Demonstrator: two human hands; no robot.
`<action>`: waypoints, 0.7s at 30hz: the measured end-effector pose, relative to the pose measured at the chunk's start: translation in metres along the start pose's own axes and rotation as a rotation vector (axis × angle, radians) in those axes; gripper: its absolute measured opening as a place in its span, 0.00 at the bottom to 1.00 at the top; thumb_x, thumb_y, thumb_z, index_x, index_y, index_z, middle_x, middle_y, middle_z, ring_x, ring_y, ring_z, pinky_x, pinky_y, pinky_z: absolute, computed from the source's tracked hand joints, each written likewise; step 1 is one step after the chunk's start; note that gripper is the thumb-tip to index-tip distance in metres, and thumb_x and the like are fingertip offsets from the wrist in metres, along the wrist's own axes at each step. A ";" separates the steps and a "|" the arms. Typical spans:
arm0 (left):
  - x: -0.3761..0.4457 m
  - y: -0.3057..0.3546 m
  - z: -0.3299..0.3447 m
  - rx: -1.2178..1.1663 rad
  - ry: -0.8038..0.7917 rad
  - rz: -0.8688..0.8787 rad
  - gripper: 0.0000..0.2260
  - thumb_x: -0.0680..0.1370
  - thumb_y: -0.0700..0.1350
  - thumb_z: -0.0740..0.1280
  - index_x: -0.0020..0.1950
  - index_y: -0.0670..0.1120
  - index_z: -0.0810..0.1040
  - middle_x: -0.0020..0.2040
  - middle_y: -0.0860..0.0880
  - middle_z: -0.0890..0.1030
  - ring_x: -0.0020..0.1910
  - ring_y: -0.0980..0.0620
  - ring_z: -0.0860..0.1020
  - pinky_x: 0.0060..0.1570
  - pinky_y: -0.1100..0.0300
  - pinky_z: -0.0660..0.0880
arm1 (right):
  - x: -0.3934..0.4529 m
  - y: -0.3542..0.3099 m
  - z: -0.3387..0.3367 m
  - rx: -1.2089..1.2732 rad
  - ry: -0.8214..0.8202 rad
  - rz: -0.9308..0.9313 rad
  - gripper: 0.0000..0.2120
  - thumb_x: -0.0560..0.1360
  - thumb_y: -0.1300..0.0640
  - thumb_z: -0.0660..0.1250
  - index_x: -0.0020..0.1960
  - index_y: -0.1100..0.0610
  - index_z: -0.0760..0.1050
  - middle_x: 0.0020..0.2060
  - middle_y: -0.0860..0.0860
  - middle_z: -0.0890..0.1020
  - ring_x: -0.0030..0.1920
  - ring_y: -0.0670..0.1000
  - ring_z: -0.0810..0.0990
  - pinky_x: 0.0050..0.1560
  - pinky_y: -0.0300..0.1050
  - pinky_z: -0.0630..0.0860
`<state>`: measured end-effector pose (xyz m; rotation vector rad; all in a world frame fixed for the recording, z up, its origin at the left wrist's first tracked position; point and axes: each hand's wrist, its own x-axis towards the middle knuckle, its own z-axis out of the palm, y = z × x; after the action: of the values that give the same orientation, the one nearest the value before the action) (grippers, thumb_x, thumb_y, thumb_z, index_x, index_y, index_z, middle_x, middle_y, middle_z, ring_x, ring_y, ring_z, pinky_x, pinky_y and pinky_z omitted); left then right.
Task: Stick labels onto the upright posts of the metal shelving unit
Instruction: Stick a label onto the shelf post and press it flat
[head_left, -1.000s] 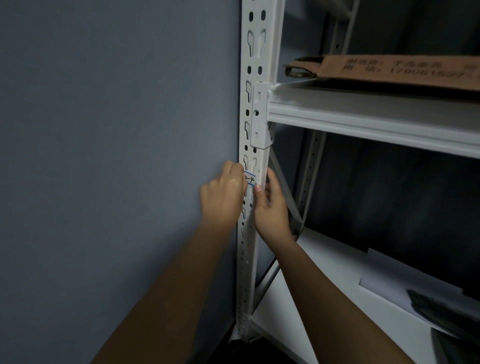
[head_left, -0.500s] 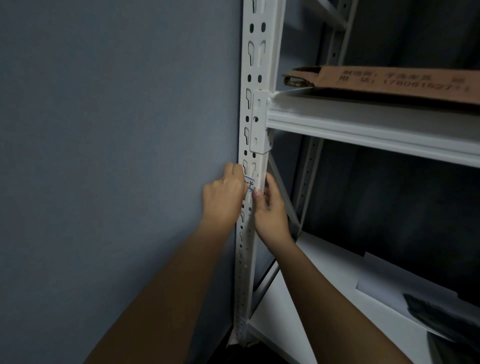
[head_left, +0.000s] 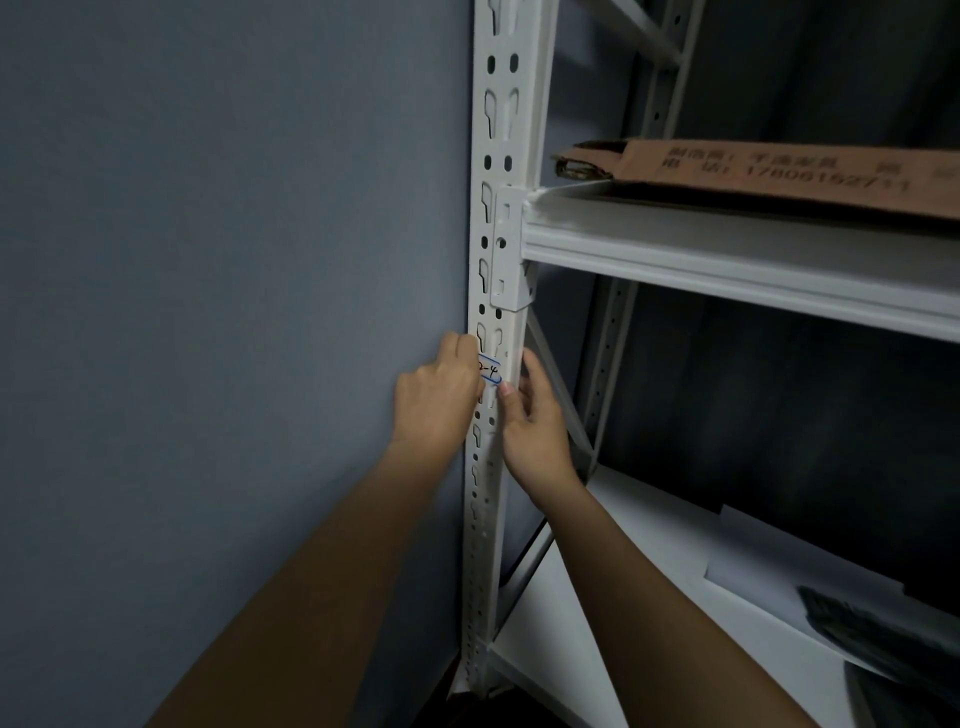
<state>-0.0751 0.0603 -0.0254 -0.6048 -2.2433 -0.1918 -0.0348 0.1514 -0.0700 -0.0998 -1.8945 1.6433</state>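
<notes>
One label (head_left: 489, 370) with a blue border sits on the front post (head_left: 501, 156). Two white posts show: that front one and a rear post (head_left: 613, 332) behind it. Two shelves are in view, an upper shelf (head_left: 737, 260) and a lower shelf (head_left: 649, 525). One flat cardboard box (head_left: 779, 174) lies on the upper one. Two hands are at the post, the left hand (head_left: 434, 397) and the right hand (head_left: 535, 426). One sheet of paper (head_left: 769, 551) lies on the lower shelf.

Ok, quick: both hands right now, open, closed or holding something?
Left hand: fingers curled at the label on the front post; grip cannot be told.
Right hand: thumb pressing the label's lower corner, holding nothing.
</notes>
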 end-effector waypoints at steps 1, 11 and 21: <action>0.000 0.000 0.002 -0.007 -0.002 -0.007 0.18 0.57 0.44 0.82 0.33 0.45 0.74 0.29 0.48 0.73 0.14 0.49 0.69 0.22 0.66 0.50 | 0.000 0.000 0.000 0.002 -0.003 -0.006 0.19 0.82 0.62 0.56 0.69 0.45 0.65 0.58 0.41 0.78 0.58 0.37 0.77 0.62 0.37 0.71; -0.003 0.002 -0.011 -0.085 -0.254 -0.053 0.08 0.83 0.44 0.54 0.58 0.42 0.67 0.57 0.44 0.71 0.49 0.38 0.78 0.37 0.52 0.62 | 0.001 0.001 0.000 0.013 -0.003 -0.048 0.19 0.82 0.63 0.55 0.67 0.42 0.64 0.56 0.38 0.78 0.57 0.33 0.76 0.58 0.28 0.69; -0.005 0.003 -0.015 -0.095 -0.345 -0.081 0.10 0.83 0.45 0.52 0.59 0.41 0.67 0.58 0.43 0.71 0.51 0.37 0.77 0.38 0.52 0.62 | 0.002 0.003 0.000 0.018 -0.010 -0.048 0.20 0.82 0.63 0.55 0.68 0.43 0.63 0.55 0.34 0.77 0.55 0.31 0.75 0.59 0.30 0.69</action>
<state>-0.0612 0.0563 -0.0190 -0.6367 -2.6059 -0.2514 -0.0374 0.1527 -0.0719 -0.0388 -1.8750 1.6316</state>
